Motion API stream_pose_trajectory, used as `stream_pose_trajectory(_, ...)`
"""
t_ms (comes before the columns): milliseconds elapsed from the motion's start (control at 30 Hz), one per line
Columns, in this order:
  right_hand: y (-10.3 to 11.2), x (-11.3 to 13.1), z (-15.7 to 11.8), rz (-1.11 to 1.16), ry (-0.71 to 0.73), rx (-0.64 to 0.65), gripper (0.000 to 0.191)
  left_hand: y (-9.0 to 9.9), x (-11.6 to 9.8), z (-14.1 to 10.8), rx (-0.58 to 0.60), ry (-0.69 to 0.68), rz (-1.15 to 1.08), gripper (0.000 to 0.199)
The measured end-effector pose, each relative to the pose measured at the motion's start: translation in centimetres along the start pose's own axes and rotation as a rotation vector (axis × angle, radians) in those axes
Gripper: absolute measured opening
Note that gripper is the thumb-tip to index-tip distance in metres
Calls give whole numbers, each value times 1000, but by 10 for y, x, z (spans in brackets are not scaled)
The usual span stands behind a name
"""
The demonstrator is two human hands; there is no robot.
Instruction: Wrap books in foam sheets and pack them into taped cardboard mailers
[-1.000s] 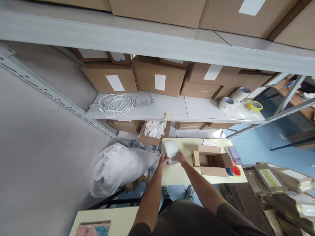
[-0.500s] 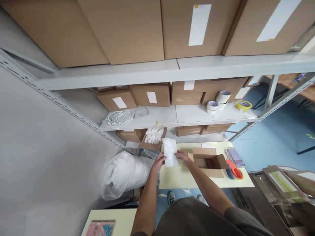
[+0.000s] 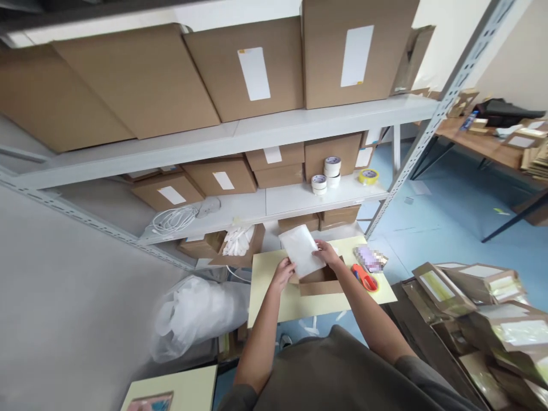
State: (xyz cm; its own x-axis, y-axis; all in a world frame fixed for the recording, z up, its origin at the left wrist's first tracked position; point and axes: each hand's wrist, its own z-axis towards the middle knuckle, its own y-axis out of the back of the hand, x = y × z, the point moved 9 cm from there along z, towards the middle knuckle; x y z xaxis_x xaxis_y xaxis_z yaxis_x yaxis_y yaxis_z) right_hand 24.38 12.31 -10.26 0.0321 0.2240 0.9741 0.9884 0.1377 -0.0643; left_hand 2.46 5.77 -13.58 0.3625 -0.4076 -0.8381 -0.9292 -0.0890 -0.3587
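A flat white packet [image 3: 302,251] is held up between both hands, tilted, over the left part of an open cardboard box [image 3: 323,287]. My left hand [image 3: 283,273] grips its lower left edge. At the packet's right edge, my right hand [image 3: 326,253] pinches it with fingers closed. The box stands on a pale yellow table [image 3: 268,297], partly hidden by the packet and my right arm. Right of the box lies a red tape dispenser [image 3: 363,278], near a blurred purple item [image 3: 369,258].
Behind the table rises a shelf rack [image 3: 274,125] with cartons, white tape rolls [image 3: 319,184], yellow tape [image 3: 369,176] and a coiled cable [image 3: 174,220]. A white plastic bundle [image 3: 201,311] sits at left. Packed cartons [image 3: 514,325] pile up at right.
The view has turned to the right. Both hands have carried the white packet rightward, from beside the open box to above it, and the packet is now more tilted.
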Motion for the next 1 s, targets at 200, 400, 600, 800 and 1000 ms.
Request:
stream_pose_trajectory(200, 49, 14, 5, -625, 145, 133, 58, -81, 107, -4, -135, 322, -128, 16)
stream_pose_trajectory(400, 35, 1, 19, -999, 99, 275, 68, -113, 146, -12, -90, 443, -168, 5)
stream_pose_trajectory(600, 36, -13, 23, -1143, -2, 200, 72, -66, 129, -13, -136, 378, 146, 17)
stream_pose_trajectory(800, 45, -12, 14, -1068, 38, 99, 68, 6, 71, -14, -447, -16, 494, 25)
stream_pose_trajectory(1000, 67, -14, -2, -872, 118, 13, 61, 34, 52, -7, -613, -7, 850, 61)
